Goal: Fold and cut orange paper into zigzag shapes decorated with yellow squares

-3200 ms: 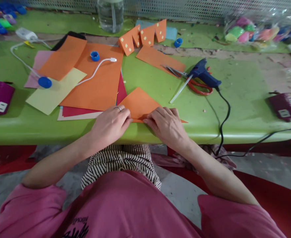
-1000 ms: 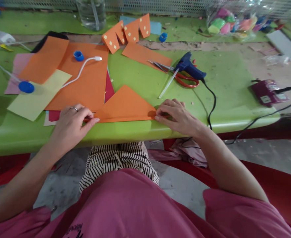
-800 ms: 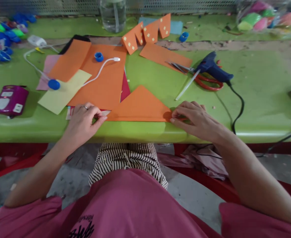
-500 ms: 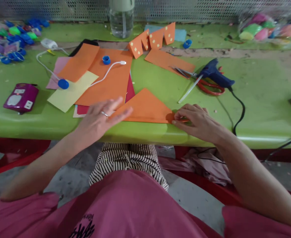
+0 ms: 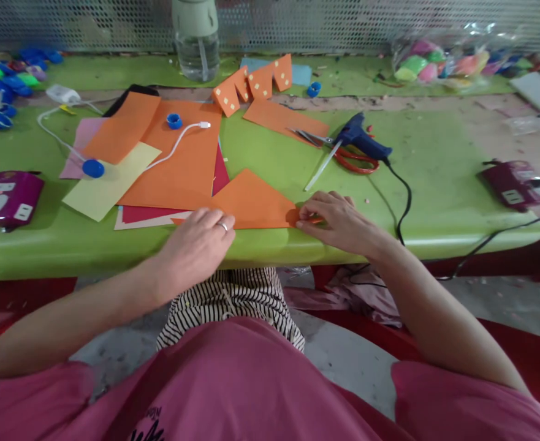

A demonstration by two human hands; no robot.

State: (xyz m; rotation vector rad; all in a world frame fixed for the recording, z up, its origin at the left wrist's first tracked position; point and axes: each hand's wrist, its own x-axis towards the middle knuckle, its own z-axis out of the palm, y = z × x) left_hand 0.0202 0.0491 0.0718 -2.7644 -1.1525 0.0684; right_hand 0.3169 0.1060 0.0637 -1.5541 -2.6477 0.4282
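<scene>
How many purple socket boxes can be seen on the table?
2. The left box lies near the left edge of the green table; the right box lies near its right end, a black cable at its side.

Craft workspace: glue gun (image 5: 362, 138), scissors (image 5: 356, 162)

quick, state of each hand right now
Left hand: over the folded orange paper, grip can't be told.
Right hand: closed, pinching that paper's right end.
</scene>
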